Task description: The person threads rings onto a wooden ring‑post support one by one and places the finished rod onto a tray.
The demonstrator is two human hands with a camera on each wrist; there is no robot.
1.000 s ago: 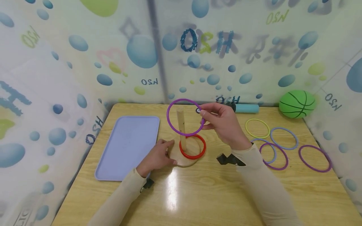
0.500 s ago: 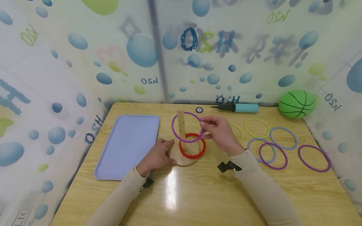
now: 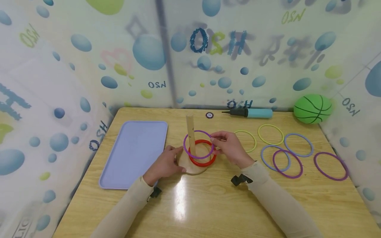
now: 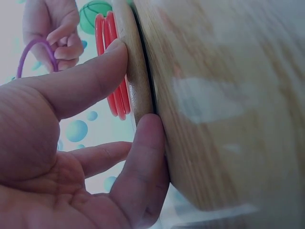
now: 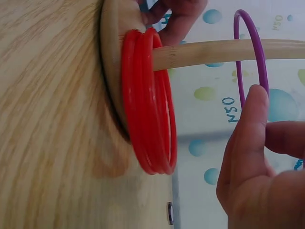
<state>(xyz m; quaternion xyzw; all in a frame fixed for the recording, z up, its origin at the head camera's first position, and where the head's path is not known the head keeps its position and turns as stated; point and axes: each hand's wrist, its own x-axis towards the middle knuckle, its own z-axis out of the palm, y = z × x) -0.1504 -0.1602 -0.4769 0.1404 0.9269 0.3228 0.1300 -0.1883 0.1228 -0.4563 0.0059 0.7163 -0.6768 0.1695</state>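
1. Beige sleeves point(image 3: 122, 208) reach in from the near side over the wood-grain tabletop point(image 3: 214, 211); black wrist mounts point(image 3: 238, 179) sit at both cuffs.
2. Left hand point(image 3: 165, 167): gripping the left rim of the round wooden base point(image 3: 184, 162), thumb on the near side, fingers farther round.
3. Red rings point(image 5: 145, 105): several, stacked on the base around the foot of the post point(image 3: 191, 137), off-centre, poking past the base on the right.
4. Post is plain wood, upright.
5. Purple ring point(image 5: 260, 55): around the post, held up above the red stack, not touching it.
6. Right hand point(image 3: 230, 148): pinching that ring at its right edge, thumb against fingers.
7. Lavender tray point(image 3: 134, 152): flat, left of the base, well apart from the post.
8. Spare rings, right of the right hand: two yellow rings point(image 3: 255, 142), two blue rings point(image 3: 313, 148), two loose purple rings point(image 3: 347, 169). One loose purple overlaps one blue.
9. Far edge, left to right: small dark-rimmed disc point(image 3: 209, 115), blue-and-black pump point(image 3: 257, 113) lying flat, green ball point(image 3: 312, 109).
10. Bubble-print wall point(image 3: 184, 76) behind, lettering mirrored.
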